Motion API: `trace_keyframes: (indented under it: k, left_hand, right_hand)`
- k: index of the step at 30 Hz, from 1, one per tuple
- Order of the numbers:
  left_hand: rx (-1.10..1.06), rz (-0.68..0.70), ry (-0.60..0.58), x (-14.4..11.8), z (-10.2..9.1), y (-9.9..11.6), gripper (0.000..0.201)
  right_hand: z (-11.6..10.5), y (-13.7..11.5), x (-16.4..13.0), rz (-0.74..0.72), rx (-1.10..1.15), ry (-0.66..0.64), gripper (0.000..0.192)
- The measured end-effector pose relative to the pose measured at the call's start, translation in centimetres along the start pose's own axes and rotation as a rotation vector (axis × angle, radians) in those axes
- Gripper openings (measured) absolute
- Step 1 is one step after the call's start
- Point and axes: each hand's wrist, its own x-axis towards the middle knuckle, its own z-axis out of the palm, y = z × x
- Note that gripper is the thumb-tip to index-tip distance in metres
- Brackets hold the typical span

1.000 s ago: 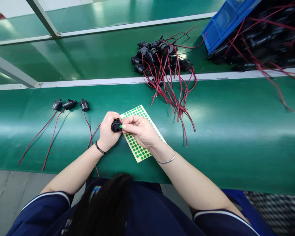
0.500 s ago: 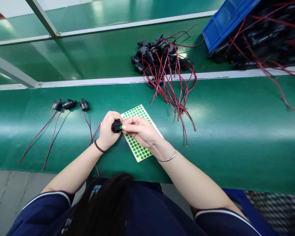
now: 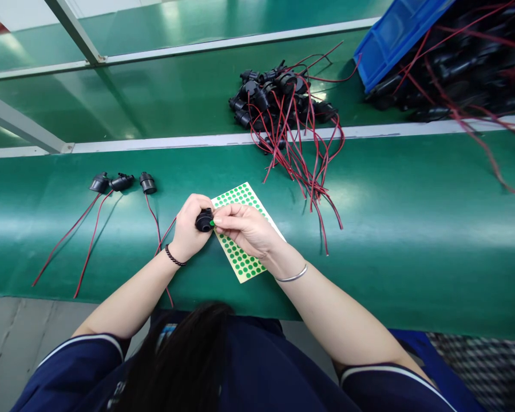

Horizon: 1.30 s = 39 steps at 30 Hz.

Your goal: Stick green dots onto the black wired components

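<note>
My left hand (image 3: 190, 226) is wrapped round a small black pump-like part (image 3: 203, 221), its round face turned up toward me. A red wire (image 3: 166, 236) comes out below that hand. My right hand (image 3: 246, 229) pinches a green round sticker (image 3: 212, 223) between thumb and forefinger, right at the edge of the black part. Whether the sticker is stuck down there I cannot tell. Under my right hand lies a pale sheet of green dot stickers (image 3: 243, 264), partly hidden by the hand.
Three black parts (image 3: 122, 182) with red wires lie at the left on the green table (image 3: 390, 257). A heap of such parts (image 3: 278, 94) sits on the ledge beyond, wires hanging forward. A blue crate (image 3: 401, 43) full of them tilts at the upper right. Metal posts (image 3: 26, 123) stand far left.
Both hands stay nearly in place. The black part has shifted very slightly to the right, and a bit more of the green sticker shows at its edge.
</note>
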Motion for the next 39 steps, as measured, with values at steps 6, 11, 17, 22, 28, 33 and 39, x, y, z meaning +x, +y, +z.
trace_keyframes:
  k: [6,11,17,22,28,33,39]
  left_hand:
    - [-0.043,-0.089,0.024,-0.06,0.29,0.1,0.018]
    - [-0.063,-0.117,0.034,-0.05,0.36,0.16,0.017]
    - [-0.051,-0.099,0.024,-0.1,0.32,0.14,0.017]
    - [-0.044,-0.069,0.018,-0.13,0.23,0.09,0.018]
    - [-0.06,-0.066,0.011,-0.15,0.18,0.05,0.019]
    - [-0.099,-0.088,0.018,-0.1,0.3,0.01,0.018]
    - [-0.256,-0.233,0.02,0.13,0.43,0.06,0.02]
  right_hand:
    - [0.05,0.07,0.0,0.0,0.025,0.006,0.022]
    - [0.05,0.07,0.01,-0.005,0.005,0.011,0.021]
    - [0.14,0.05,0.0,-0.002,-0.005,0.019,0.02]
    - [0.11,0.14,0.01,0.002,0.004,0.029,0.02]
    - [0.27,0.14,0.0,0.006,0.034,0.05,0.023]
    - [0.41,0.37,0.07,-0.027,0.049,0.073,0.028]
    - [0.49,0.19,-0.06,-0.069,0.035,0.071,0.033]
